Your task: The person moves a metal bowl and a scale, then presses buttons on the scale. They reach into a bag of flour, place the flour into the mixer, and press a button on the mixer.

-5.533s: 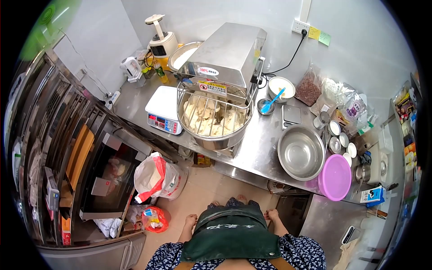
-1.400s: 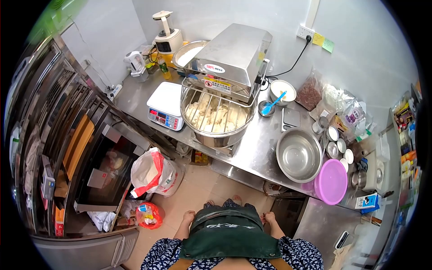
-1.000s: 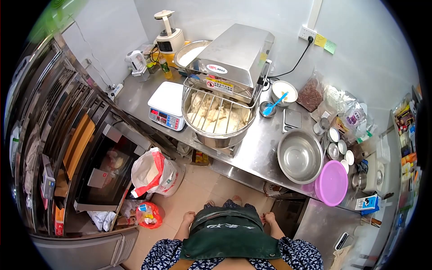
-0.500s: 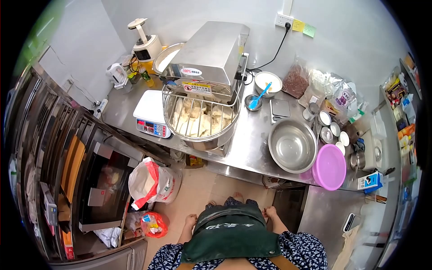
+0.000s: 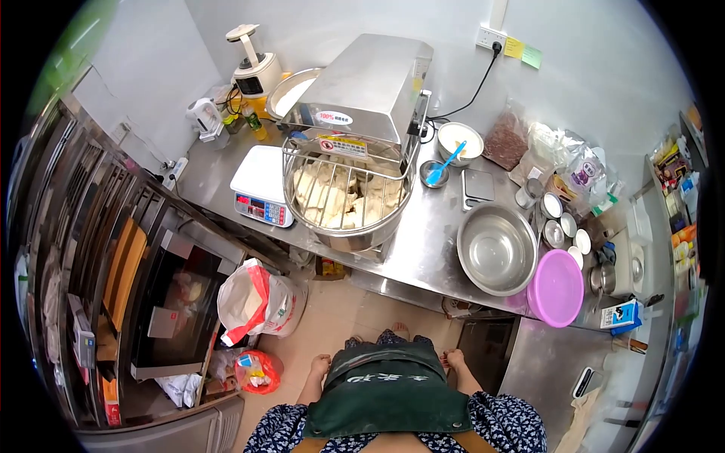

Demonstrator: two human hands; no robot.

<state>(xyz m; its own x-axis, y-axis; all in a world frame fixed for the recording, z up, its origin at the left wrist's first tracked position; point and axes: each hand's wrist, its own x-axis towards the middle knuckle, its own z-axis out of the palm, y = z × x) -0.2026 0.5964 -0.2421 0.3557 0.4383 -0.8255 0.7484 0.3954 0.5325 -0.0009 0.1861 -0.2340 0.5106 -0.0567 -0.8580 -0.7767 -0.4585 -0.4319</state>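
My left hand (image 5: pixel 320 365) hangs at my side, left of the green apron (image 5: pixel 385 392). Its fingers are loosely curled and nothing shows in them. On the other side of the apron, my right hand (image 5: pixel 454 359) hangs low with curled fingers, also holding nothing that I can see. Both hands are apart from the steel counter (image 5: pixel 423 249). Ahead stands a dough mixer (image 5: pixel 370 83) with its wire guard down over the bowl. Pale, lumpy dough (image 5: pixel 340 198) lies inside the bowl. A white digital scale (image 5: pixel 260 181) sits left of the mixer.
On the counter's right are a steel basin (image 5: pixel 497 249), a purple bowl (image 5: pixel 555 288), a small scale (image 5: pixel 478 188) and a blue spatula (image 5: pixel 445 166) in a small bowl. A flour sack (image 5: pixel 287 309) and red waste bag (image 5: pixel 258 371) stand on the floor at left.
The view has shifted slightly, so the counter and mixer appear a little further right. The dough in the mixer bowl lies in a different shape. Both hands stay at my sides.
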